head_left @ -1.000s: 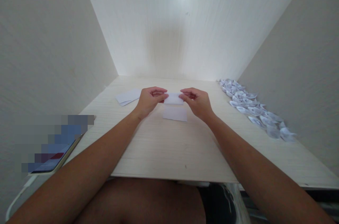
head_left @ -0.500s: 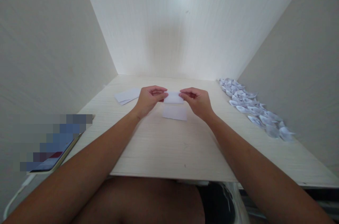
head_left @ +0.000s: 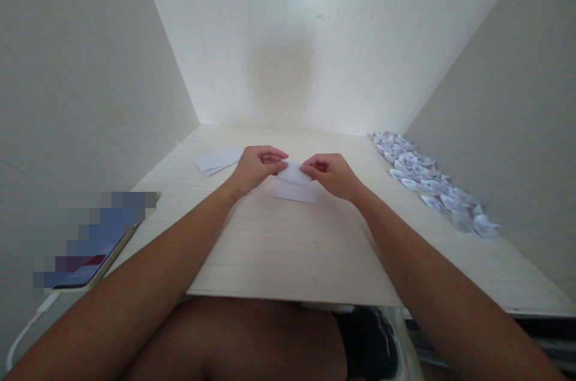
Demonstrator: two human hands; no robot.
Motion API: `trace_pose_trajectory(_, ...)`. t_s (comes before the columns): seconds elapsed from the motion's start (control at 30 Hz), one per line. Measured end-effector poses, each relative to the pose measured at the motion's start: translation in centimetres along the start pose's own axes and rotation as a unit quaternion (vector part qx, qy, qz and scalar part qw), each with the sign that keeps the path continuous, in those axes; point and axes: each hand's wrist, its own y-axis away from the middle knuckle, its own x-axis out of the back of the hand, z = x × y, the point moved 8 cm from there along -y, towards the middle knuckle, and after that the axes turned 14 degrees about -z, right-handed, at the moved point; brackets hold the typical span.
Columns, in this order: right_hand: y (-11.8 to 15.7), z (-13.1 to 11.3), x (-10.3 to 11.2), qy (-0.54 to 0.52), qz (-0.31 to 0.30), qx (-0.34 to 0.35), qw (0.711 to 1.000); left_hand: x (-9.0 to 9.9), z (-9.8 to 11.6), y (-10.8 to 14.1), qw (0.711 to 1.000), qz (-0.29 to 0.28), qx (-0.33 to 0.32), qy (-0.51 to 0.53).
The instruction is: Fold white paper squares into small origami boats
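Head view: left hand [head_left: 257, 170] and right hand [head_left: 330, 174] pinch the raised white paper [head_left: 294, 173] between them

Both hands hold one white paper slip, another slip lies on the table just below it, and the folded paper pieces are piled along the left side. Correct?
Not quite: the folded paper pieces lie along the right side, as the head view shows. The rest stands.

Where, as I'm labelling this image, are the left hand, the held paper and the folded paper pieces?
Left hand [head_left: 252, 169]: head view, back of the hand.
Held paper [head_left: 293, 173]: head view, middle.
Folded paper pieces [head_left: 410, 163]: head view, pile's middle.
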Motion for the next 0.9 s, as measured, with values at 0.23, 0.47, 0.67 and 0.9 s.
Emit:
trace_pose_trajectory(0.23, -0.1, 0.4, -0.4, 0.051, -0.006, -0.017, 0.999, -0.5, -0.6, 0.1, 1.0, -0.01, -0.001, 0.002)
trace_pose_trajectory(0.47, -0.1, 0.0, -1.2, 0.059, -0.041, -0.011, 0.997, -1.0, -0.6, 0.1, 0.999, -0.028, 0.016, 0.006)
trace_pose_trajectory(0.67, -0.2, 0.4, -0.9, 0.073, -0.017, -0.016, 0.997, -1.5, -1.7, 0.4, 0.997, -0.032, 0.063, 0.039)
trace_pose_trajectory(0.9, -0.2, 0.3, -0.7, 0.076, 0.008, -0.017, 0.997, -1.5, -2.3, 0.6, 0.992, -0.024, 0.104, 0.067)
